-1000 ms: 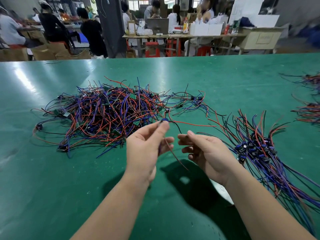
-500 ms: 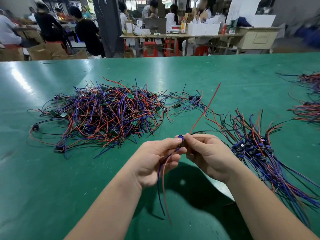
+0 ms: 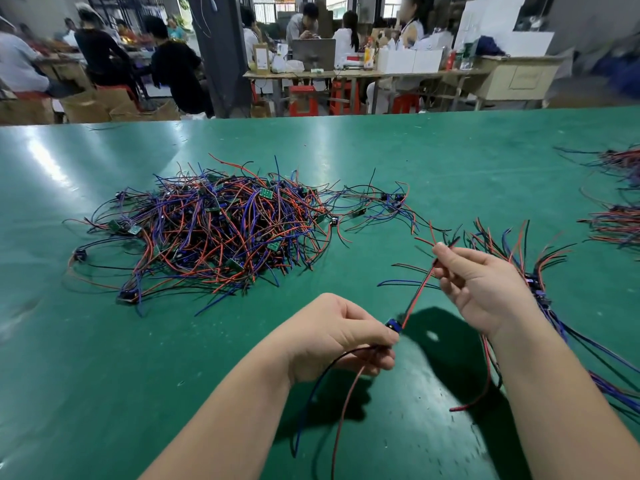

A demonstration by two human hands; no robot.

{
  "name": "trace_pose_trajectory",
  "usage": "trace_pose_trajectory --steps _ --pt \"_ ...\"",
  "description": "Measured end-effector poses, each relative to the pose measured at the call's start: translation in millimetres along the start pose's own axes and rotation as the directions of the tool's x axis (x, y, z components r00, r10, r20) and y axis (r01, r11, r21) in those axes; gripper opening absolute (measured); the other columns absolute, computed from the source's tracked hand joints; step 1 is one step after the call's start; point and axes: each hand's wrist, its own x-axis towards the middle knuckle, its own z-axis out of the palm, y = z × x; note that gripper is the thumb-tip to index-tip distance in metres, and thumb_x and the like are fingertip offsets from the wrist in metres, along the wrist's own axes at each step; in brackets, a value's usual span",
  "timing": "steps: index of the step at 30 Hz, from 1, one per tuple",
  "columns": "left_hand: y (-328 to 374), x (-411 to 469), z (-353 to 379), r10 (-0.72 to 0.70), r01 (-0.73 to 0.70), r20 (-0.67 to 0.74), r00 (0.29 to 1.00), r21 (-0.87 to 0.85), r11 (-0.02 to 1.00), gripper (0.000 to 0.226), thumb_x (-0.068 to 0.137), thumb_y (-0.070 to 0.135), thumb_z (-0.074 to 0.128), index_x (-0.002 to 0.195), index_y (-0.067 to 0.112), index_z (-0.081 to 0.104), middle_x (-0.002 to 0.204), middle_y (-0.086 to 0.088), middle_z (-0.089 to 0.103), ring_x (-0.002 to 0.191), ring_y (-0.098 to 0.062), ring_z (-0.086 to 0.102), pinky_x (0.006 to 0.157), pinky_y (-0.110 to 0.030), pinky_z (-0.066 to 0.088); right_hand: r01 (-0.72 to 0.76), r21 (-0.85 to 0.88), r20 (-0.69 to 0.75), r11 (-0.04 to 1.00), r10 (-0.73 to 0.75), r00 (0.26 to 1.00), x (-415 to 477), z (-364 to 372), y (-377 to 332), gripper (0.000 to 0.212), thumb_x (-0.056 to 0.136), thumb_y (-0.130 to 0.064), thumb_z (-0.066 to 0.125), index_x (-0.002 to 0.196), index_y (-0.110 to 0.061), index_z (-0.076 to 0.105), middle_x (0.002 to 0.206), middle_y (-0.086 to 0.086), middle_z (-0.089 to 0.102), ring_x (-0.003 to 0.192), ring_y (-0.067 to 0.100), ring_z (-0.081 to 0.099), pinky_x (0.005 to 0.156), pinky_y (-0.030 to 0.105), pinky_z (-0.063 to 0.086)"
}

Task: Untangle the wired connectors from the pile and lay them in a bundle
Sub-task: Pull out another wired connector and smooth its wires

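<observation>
Beside the pile point(image 3: 221, 237), on the desk point(image 3: 450, 161): we see one wired connector point(image 3: 394, 325) lifted clear of the green surface, nearer to us than the pile and off its right end.
Left hand point(image 3: 339, 337): it is nearer to us than the pile. Its grip is closed on the small blue connector, pinched between thumb and forefinger, with the other fingers curled under.
Right hand point(image 3: 485, 285): it is raised to the right of the pile. Its grip pinches the red wire point(image 3: 417, 292) near the wire's far end, fingers folded in.
Red wire: it runs straight and taut from the connector up to the right fingertips.
Loose tails: a black-and-blue wire point(image 3: 332, 362) and a second red wire point(image 3: 346, 403) drop from under the left hand toward us, blurred at their ends.
Bundle point(image 3: 540, 292): it lies right of the pile, partly behind the right hand and forearm. Its connectors sit side by side, and its wires fan away from us and trail off toward the lower right edge.
Stray wires: a few thin strands stretch from the pile's right end toward the bundle.
Further heaps point(image 3: 620, 223): these sit well to the right of the pile, cut off by the frame edge.
Background: beyond the pile, past the desk's far edge, we see people seated at worktables with red stools point(image 3: 303, 100).
</observation>
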Motion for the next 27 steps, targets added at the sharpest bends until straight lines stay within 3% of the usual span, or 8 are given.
trace_pose_trajectory --steps 6,10,13,15,17,21,24,27 --pt "0.8 -2.7 -4.9 -0.030 0.019 0.063 0.998 0.164 0.986 0.020 0.074 0.009 0.074 0.059 0.019 0.066 0.061 -0.001 0.064 0.058 -0.009 0.061 0.052 -0.019 0.050 0.038 -0.017 -0.041 0.999 -0.039 0.998 5.5 -4.5 2.1 0.022 0.078 -0.014 0.075 0.070 -0.012 0.055 0.047 -0.003 0.058 0.038 0.004 0.050 0.035 0.012 0.036" --pt "-0.2 -4.1 -8.3 -0.011 -0.021 0.161 0.987 0.195 0.981 0.023 0.074 0.006 0.073 0.059 0.022 0.066 0.056 0.006 0.059 0.050 -0.004 0.052 0.050 -0.015 0.042 -0.075 -0.007 0.016 0.997 0.075 0.997 5.2 0.6 6.4 0.025 0.091 -0.027 0.060 0.072 -0.012 0.055 0.044 -0.004 0.051 0.033 0.004 0.043 0.031 0.011 0.030" --pt "2.2 -8.8 -8.4 0.174 -0.147 0.284 0.943 -0.115 0.982 0.015 0.063 0.010 0.082 0.070 0.018 0.072 0.069 0.000 0.069 0.054 -0.008 0.060 0.059 -0.019 0.052 -0.205 0.065 0.116 0.977 0.197 0.974 3.7 7.1 12.4 0.043 0.101 -0.041 0.035 0.085 -0.011 0.061 0.049 0.003 0.059 0.036 0.006 0.052 0.033 0.012 0.038" --pt "6.4 -10.6 -10.1 0.328 -0.211 0.269 0.906 -0.386 0.898 0.029 0.053 0.018 0.091 0.075 0.016 0.073 0.075 -0.007 0.072 0.058 -0.013 0.067 0.064 -0.027 0.057 -0.210 -0.049 0.194 0.976 0.216 0.957 -2.1 12.7 17.0 0.036 0.100 -0.036 0.039 0.092 -0.010 0.062 0.054 0.007 0.063 0.041 0.009 0.057 0.038 0.014 0.044" --pt "11.1 -11.8 -11.2 0.402 -0.263 0.145 0.904 -0.554 0.790 0.036 0.046 0.023 0.093 0.075 0.013 0.075 0.070 -0.004 0.072 0.055 -0.010 0.067 0.061 -0.026 0.059 -0.130 -0.172 0.319 0.977 0.180 0.930 -9.3 18.6 24.8 0.019 0.086 -0.017 0.061 0.100 -0.004 0.063 0.064 0.012 0.064 0.047 0.013 0.059 0.045 0.018 0.047" --pt "17.6 -5.8 -8.7 0.266 -0.327 -0.200 0.943 -0.703 0.632 0.035 0.048 0.032 0.085 0.078 0.016 0.076 0.073 0.006 0.074 0.050 -0.003 0.064 0.048 -0.018 0.054 -0.007 -0.152 0.553 0.988 0.091 0.828 -23.7 32.2 38.5 0.033 0.057 -0.014 0.074 0.090 -0.015 0.077 0.069 0.009 0.065 0.055 0.014 0.059 0.054 0.018 0.045" --pt "11.1 6.7 0.6 0.172 -0.390 -0.434 0.884 -0.486 0.782 0.034 0.050 0.036 0.076 0.079 0.021 0.065 0.067 0.012 0.069 0.047 0.001 0.056 0.044 -0.013 0.043 -0.023 0.002 0.530 1.000 0.019 0.848 -29.0 44.6 44.6 0.023 0.062 -0.015 0.069 0.083 -0.019 0.079 0.068 0.004 0.069 0.055 0.009 0.060 0.055 0.015 0.048" --pt "-3.3 18.5 12.2 0.229 -0.464 -0.589 0.775 -0.284 0.839 0.029 0.055 0.038 0.077 0.071 0.021 0.061 0.060 0.011 0.061 0.046 -0.001 0.045 0.047 -0.018 0.036 -0.028 0.085 0.472 0.996 -0.015 0.881 -29.3 48.5 47.6 0.017 0.061 -0.016 0.071 0.076 -0.016 0.079 0.069 0.003 0.071 0.055 0.008 0.060 0.056 0.016 0.048"
